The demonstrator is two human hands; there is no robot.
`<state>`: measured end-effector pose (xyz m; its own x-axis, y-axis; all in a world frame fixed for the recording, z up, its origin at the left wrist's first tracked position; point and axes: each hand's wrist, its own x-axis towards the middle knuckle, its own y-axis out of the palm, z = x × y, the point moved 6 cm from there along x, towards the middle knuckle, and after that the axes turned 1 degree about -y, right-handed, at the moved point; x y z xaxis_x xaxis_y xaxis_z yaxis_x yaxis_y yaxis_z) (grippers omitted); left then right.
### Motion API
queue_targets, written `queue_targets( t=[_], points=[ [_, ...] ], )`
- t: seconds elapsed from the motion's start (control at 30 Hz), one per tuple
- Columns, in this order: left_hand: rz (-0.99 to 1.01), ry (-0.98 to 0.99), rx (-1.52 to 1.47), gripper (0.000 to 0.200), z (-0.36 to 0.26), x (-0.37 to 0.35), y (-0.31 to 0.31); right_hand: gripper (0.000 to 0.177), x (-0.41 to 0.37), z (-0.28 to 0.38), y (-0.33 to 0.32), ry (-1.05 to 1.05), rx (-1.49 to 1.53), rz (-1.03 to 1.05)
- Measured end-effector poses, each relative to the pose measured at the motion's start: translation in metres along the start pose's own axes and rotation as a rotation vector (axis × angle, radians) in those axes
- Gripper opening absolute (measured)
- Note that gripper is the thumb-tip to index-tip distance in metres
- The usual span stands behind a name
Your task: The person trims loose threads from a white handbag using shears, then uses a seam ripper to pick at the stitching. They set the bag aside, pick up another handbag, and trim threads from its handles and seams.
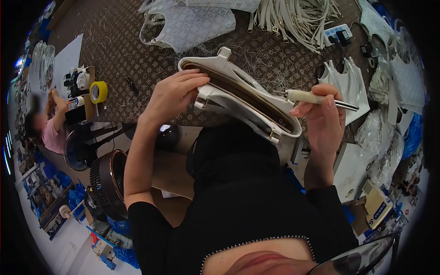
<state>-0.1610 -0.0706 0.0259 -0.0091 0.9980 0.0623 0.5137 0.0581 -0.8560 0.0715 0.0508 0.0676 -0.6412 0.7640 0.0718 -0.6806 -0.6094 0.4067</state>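
Note:
A white handbag (238,103) lies across the near edge of the table with its long top opening facing up, showing a brown lining. My left hand (172,94) grips the bag's left end, fingers curled over the rim into the opening. Gold-coloured buckles sit on the bag's straps. At the bag's right end, my right hand (325,117) holds a pen-like tool (305,96) with a cream handle. Its thin tip points left over the bag, and a shiny metal rod sticks out on the right side of the hand.
White straps (298,20) and silvery patterned bag pieces (197,25) lie at the back. Loose thread litters the brown patterned table (114,57). A power strip (338,34) sits back right, yellow tape (98,91) left. Another person (50,126) sits far left, beyond black fans (107,183).

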Motion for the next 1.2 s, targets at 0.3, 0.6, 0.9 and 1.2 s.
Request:
queue_targets(
  t=[0.3,0.6,0.9,1.2],
  points=[
    [-0.139,0.024,-0.105,0.026,-0.075,-0.042,0.048,0.024,-0.036,-0.015,0.015,0.029,0.107,-0.018],
    [0.333,-0.037,-0.503,0.031,-0.070,-0.018,0.034,0.016,-0.056,-0.076,-0.014,0.145,0.171,-0.117],
    [0.336,0.176,-0.497,0.015,-0.079,-0.003,0.044,0.015,-0.059,-0.071,-0.015,0.215,0.199,0.001],
    [0.274,0.200,-0.420,0.008,-0.087,-0.007,0.042,0.023,-0.061,-0.074,-0.018,0.343,0.021,0.092]
  ],
)
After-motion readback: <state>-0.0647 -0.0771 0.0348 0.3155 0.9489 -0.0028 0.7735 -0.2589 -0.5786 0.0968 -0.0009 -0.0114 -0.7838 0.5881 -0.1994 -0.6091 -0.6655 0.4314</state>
